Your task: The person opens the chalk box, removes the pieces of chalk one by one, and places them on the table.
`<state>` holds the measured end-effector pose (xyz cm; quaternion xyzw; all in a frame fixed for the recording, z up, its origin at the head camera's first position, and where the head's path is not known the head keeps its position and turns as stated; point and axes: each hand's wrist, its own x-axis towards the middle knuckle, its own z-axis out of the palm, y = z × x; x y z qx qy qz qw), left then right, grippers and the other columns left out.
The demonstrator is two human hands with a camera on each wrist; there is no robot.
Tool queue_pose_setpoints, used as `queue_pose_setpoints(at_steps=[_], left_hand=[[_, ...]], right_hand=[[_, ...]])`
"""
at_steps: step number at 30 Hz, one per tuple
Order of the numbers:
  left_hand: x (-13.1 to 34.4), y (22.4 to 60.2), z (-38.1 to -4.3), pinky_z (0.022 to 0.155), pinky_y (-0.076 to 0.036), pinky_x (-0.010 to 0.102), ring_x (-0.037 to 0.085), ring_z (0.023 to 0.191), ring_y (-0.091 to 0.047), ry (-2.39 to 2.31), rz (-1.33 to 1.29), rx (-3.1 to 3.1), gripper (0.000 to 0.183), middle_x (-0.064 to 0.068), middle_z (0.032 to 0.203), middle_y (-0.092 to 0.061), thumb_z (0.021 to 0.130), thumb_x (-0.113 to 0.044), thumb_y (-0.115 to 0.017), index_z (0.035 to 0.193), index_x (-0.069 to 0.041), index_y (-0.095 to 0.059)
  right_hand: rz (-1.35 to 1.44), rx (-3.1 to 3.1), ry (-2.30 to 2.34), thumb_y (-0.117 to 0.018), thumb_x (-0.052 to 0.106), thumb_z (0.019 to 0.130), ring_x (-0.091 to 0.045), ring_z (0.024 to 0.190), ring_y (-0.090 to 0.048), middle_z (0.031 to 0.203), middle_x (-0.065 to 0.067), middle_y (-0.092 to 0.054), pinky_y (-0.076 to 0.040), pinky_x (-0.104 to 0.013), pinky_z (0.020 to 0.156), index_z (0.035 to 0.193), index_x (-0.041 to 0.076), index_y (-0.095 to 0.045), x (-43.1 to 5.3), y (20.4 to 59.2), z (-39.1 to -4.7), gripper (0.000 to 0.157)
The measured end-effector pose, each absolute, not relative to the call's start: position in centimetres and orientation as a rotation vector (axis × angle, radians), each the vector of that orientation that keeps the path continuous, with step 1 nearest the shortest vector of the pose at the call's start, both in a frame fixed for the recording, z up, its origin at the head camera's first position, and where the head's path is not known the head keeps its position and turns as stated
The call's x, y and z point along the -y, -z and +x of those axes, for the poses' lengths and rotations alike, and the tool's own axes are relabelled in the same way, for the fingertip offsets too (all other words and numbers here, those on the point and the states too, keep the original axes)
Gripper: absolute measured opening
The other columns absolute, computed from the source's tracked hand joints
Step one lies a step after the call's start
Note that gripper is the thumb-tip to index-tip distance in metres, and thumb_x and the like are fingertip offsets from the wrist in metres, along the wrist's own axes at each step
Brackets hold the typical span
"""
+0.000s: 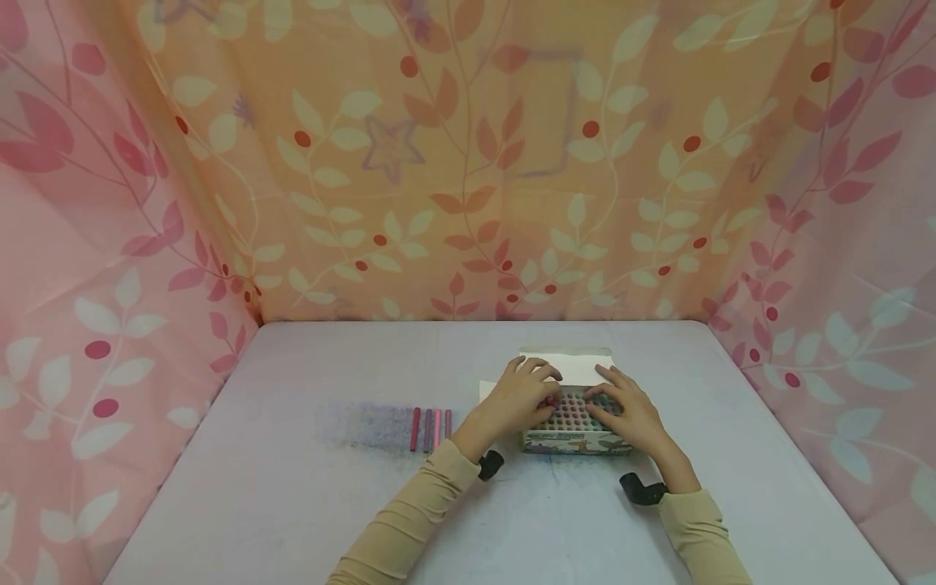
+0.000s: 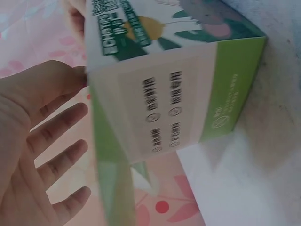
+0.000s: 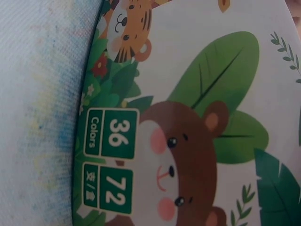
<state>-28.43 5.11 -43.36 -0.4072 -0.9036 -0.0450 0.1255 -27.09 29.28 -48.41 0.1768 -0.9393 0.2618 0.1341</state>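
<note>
Chalk sticks (image 1: 573,413) are standing upright, four o'clock from left hand (image 1: 516,399), nine from right hand (image 1: 627,413); right fingers are lying apart, left fingertips half-hidden, can't tell if pinching.

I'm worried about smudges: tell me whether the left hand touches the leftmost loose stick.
Apart. The head view shows a wide gap from the left hand to the leftmost stick, with three other sticks lying between.
</note>
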Motion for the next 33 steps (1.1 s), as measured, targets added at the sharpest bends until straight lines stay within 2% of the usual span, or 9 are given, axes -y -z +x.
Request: queue_pose_setpoints(at_steps=[7,14,18,23,33], left_hand=[[-4.7,42.4,-28.3,0.106,-0.028,0.045,0.014,0.123,-0.041,0.101,-1.165,2.635,0.021,-0.01,0.124,-0.054,0.084,-0.039,-0.064,0.103,-0.029,-0.066],[-4.6,42.3,-28.0,0.107,-0.027,0.045,0.014,0.124,-0.04,0.141,-1.162,2.66,0.022,-0.01,0.126,-0.053,0.086,-0.037,-0.063,0.106,-0.028,-0.066],[-4.4,42.2,-28.0,0.107,-0.026,0.044,0.014,0.124,-0.04,0.236,-1.151,2.652,0.016,-0.011,0.126,-0.053,0.088,-0.036,-0.06,0.102,-0.03,-0.065],[-3.8,41.8,-28.0,0.106,-0.029,0.042,0.014,0.123,-0.041,0.375,-1.122,2.621,0.011,-0.011,0.125,-0.053,0.086,-0.037,-0.063,0.095,-0.031,-0.065],[-2.0,41.6,-27.5,0.103,-0.032,0.046,0.015,0.122,-0.045,0.667,-1.065,2.496,0.014,-0.007,0.121,-0.056,0.082,-0.04,-0.068,0.088,-0.028,-0.064]], right_hand=[[0.509,2.716,-0.771,-0.07,0.031,0.081,-0.041,0.133,-0.029,0.141,-0.013,-0.042,-0.027,-0.068,0.093,0.093,0.026,-0.066,-29.4,48.4,-27.0,0.014],[0.506,2.725,-0.783,-0.07,0.033,0.081,-0.04,0.134,-0.028,0.142,-0.012,-0.042,-0.027,-0.068,0.093,0.094,0.025,-0.065,-29.3,48.6,-27.1,0.015],[0.503,2.727,-0.773,-0.07,0.033,0.081,-0.039,0.134,-0.028,0.142,-0.011,-0.042,-0.027,-0.068,0.093,0.093,0.026,-0.065,-29.2,48.6,-27.2,0.015],[0.492,2.735,-0.767,-0.07,0.034,0.081,-0.039,0.134,-0.028,0.142,-0.011,-0.041,-0.028,-0.068,0.093,0.093,0.026,-0.065,-29.1,48.6,-27.1,0.015],[0.494,2.723,-0.77,-0.07,0.032,0.081,-0.04,0.133,-0.028,0.141,-0.013,-0.042,-0.026,-0.069,0.094,0.092,0.025,-0.065,-29.1,48.5,-26.9,0.014]])
